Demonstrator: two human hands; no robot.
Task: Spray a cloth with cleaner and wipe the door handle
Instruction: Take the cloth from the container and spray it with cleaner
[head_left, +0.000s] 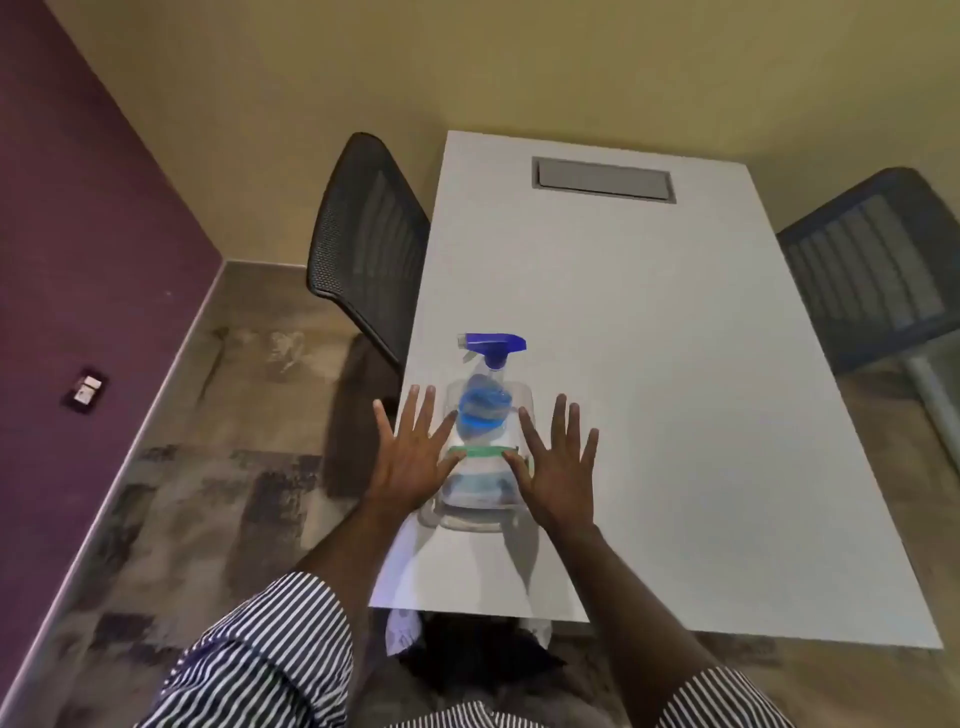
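Observation:
A clear spray bottle (485, 415) with a blue trigger head, blue liquid and a green band stands near the front left corner of the white table (649, 364). My left hand (410, 457) hovers flat with spread fingers just left of the bottle. My right hand (558, 462) is held the same way just right of it. Both thumbs reach toward the green band; whether they touch it I cannot tell. No cloth or door handle is in view.
A black mesh chair (363, 244) stands at the table's left side and a dark chair (878, 270) at its right. A grey cable hatch (602, 179) is set in the far tabletop. A purple wall (78, 260) with a socket runs along the left.

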